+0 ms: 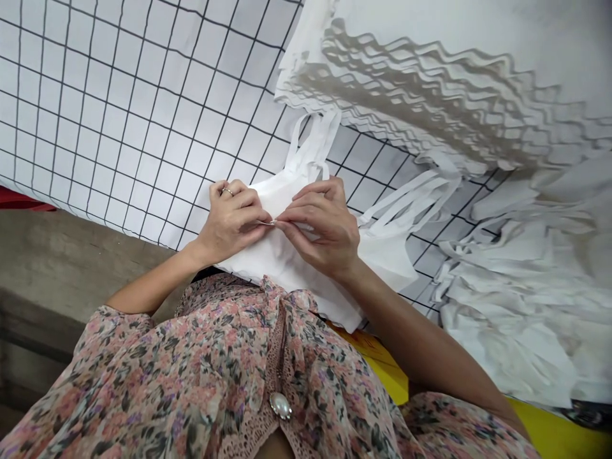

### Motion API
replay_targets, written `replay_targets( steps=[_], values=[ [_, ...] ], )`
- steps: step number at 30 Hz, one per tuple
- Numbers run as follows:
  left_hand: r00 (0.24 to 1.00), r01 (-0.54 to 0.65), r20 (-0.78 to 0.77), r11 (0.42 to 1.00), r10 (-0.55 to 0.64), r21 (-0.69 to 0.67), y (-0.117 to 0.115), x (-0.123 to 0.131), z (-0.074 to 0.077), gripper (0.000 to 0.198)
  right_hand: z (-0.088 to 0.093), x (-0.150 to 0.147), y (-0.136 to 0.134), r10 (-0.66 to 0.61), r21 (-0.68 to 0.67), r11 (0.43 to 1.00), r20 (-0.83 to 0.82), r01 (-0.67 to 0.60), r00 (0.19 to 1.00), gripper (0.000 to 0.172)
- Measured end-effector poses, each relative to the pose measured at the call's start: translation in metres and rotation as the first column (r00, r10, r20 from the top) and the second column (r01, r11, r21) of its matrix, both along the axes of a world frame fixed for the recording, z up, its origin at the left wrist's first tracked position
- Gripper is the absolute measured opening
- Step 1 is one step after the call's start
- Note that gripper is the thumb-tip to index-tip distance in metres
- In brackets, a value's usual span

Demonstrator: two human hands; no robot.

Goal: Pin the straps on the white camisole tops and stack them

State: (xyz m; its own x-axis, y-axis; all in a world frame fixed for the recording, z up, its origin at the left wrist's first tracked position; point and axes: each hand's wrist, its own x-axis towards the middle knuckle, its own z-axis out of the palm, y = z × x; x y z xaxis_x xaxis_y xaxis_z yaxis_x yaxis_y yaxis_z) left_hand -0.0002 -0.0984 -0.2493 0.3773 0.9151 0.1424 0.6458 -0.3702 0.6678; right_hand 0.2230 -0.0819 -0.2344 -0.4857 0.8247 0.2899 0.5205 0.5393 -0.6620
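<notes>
My left hand (232,220), with a ring on one finger, and my right hand (322,223) both grip a white cloth piece (282,255) at its upper edge. Between their fingertips shows a short metal pin or needle (266,222), pointing toward my right hand. My right fingertips pinch its end, and my left fingers hold the cloth beside it. Narrow white fabric straps (310,140) run from the cloth up onto the sheet, and more straps (406,197) spread to the right.
The work lies on a white sheet with a black grid (143,108). A layered stack of white cloth (430,95) sits at upper right, with a loose heap of white pieces (516,287) below it. A yellow surface (382,366) shows below, and a concrete ledge (62,255) at left.
</notes>
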Motion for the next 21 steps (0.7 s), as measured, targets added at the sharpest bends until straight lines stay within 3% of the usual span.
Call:
replay_targets(
  steps=[8,14,21],
  values=[
    [1.000,0.004,0.017,0.998,-0.005,0.057,-0.0005,0.0001,-0.0031,0.016,-0.0013,0.0010,0.0001,0.012,0.049,0.999,-0.016,-0.011,1.000,0.012],
    [0.999,0.001,0.039,0.994,-0.006,0.113,-0.0003,-0.0005,-0.0064,0.017,-0.0051,0.0019,0.0003,0.008,0.010,1.000,0.010,-0.008,1.000,0.018],
    [1.000,0.008,0.009,0.999,-0.009,0.048,0.0000,-0.0014,-0.0042,0.024,-0.0066,-0.0003,-0.0014,-0.008,0.076,0.997,0.013,0.007,1.000,0.020]
  ],
)
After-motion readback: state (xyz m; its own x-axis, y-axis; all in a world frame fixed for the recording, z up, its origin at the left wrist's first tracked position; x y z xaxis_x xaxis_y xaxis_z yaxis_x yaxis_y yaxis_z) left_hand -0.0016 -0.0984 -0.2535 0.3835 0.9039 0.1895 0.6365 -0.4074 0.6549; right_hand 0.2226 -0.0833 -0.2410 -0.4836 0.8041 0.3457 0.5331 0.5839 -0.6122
